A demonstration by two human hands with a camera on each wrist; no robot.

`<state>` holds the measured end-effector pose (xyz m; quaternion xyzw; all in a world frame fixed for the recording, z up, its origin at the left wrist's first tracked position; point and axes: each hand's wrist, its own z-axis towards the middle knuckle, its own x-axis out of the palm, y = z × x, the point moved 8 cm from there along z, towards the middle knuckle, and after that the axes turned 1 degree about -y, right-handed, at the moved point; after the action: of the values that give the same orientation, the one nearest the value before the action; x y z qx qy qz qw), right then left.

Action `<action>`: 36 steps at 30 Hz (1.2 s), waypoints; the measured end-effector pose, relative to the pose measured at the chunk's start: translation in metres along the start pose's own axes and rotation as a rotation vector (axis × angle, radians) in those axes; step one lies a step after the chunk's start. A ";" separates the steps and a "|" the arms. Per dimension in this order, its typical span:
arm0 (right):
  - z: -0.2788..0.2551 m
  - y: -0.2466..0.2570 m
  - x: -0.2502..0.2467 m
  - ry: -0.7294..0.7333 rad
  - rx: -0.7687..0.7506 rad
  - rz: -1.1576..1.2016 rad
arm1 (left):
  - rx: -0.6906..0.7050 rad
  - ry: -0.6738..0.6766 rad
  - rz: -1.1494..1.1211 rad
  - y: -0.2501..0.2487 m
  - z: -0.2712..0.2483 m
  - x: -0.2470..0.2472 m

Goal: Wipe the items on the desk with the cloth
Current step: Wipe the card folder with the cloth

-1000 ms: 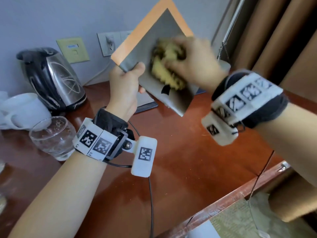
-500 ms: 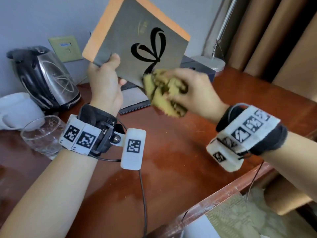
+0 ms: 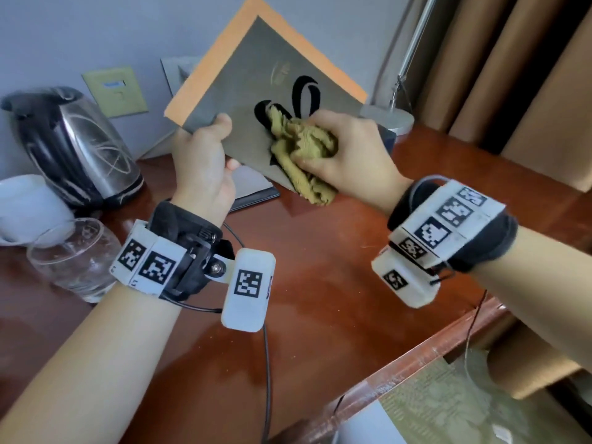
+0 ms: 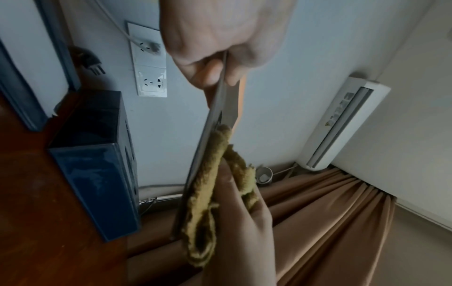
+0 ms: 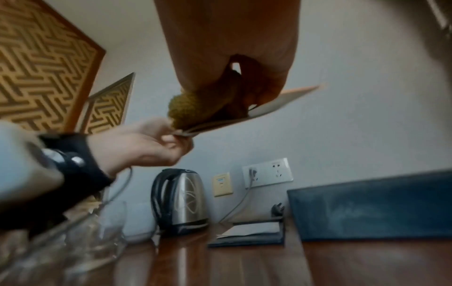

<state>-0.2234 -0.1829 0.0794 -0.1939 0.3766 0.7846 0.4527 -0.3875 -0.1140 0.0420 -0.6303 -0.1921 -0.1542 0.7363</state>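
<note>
While the left hand (image 3: 201, 168) pinches the grey card (image 3: 256, 91) above the desk (image 3: 320, 299), the right hand (image 3: 349, 155) presses a bunched yellow cloth (image 3: 301, 149) against it.

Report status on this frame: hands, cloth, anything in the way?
Left hand pinches the grey booklet by its lower corner, held off the desk. Right hand presses the yellow cloth against its cover. Nothing in the way.

Hotel room: desk (image 3: 320, 283) with kettle (image 3: 73, 149), cups (image 3: 28, 209), curtains (image 3: 512, 75).
</note>
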 end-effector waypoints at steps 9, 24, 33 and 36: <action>0.020 -0.037 -0.023 -0.146 0.240 -0.134 | 0.010 0.061 0.034 0.007 -0.002 0.008; 0.037 -0.032 -0.018 -0.229 0.197 -0.176 | -0.011 0.065 0.041 0.007 0.000 0.006; 0.028 -0.017 -0.015 -0.178 0.036 -0.084 | -0.019 0.085 0.070 0.016 -0.004 0.010; 0.040 -0.070 -0.046 -0.271 0.304 -0.202 | -0.006 0.046 0.045 0.013 -0.002 0.006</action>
<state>-0.1382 -0.1564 0.1058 -0.0527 0.4050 0.6883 0.5996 -0.3759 -0.1142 0.0330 -0.6329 -0.1606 -0.1526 0.7419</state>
